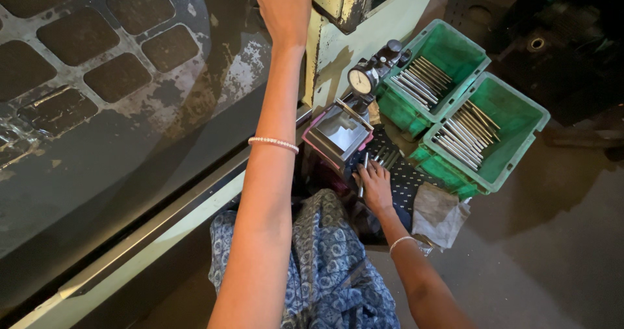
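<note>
My left hand (284,7) is raised to the top of the view and rests against the pale green machine body (338,50); its fingers are cut off by the frame edge. A beaded bracelet (273,143) circles that forearm. My right hand (376,185) lies low on a dark dotted cloth (406,176), fingers closed around a thin metal rod (362,176) next to several more rods. Just above it stand a dial gauge (359,80) and a small angled block fixture (338,134).
Two green plastic bins (478,56) (520,147) with several metal rods each sit at the right. A grey rag (439,212) lies beside the cloth. A worn grating floor (97,56) spreads at left. Blue patterned fabric (325,264) covers my lap.
</note>
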Demonstrator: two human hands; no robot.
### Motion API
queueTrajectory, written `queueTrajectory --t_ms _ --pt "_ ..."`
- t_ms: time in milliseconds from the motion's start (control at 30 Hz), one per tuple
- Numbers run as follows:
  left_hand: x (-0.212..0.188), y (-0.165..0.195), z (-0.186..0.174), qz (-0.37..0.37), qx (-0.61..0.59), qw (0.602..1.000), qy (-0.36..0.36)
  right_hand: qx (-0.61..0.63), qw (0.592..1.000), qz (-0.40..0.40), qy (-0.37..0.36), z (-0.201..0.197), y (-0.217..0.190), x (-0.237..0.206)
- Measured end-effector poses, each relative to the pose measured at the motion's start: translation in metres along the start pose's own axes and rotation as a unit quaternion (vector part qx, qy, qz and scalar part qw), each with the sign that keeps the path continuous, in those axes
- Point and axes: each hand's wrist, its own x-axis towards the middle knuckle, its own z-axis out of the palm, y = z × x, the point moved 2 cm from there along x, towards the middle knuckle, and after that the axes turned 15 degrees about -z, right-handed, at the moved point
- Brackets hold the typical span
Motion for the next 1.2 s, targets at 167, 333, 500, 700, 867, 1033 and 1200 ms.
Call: queueTrajectory --t_ms 167,333,500,700,867,1033,1200 --pt "-0.0009 0.0 0.0006 -0.006 0.002 1.0 -0.001 -0.002 1.0 0.0 0.003 -0.0007 -0.0002 0.0006" --pt "-0.0019 0.0008 0.0004 -0.02 -0.014 0.999 -0.021 -0.002 1.0 0.0 0.002 -0.0021 -0.0014 0.0007" --pt "-0.0023 0.0018 0.0001 0.01 -0.016 1.0 -0.009 -0.009 1.0 0.005 -0.007 -0.0018 -0.0012 0.0014" --pt "-0.0009 -0.0009 0.0018 0.01 0.031 0.999 0.011 -0.004 1.0 0.002 -0.001 -0.0002 -0.0015 -0.0007" --pt "0.0003 -0.0034 0.0033 0.0 0.036 0.999 0.004 -0.008 1.0 0.002 -0.004 0.002 -0.0011 -0.0027" --pt "-0.0005 -0.0044 0.0058 -0.006 0.033 0.999 0.001 -0.004 1.0 0.007 -0.005 0.0041 -0.0009 -0.0043" --pt "-0.0002 -0.004 0.0041 -0.008 0.04 0.999 0.003 -0.005 1.0 0.009 -0.003 0.0039 -0.0014 -0.0041"
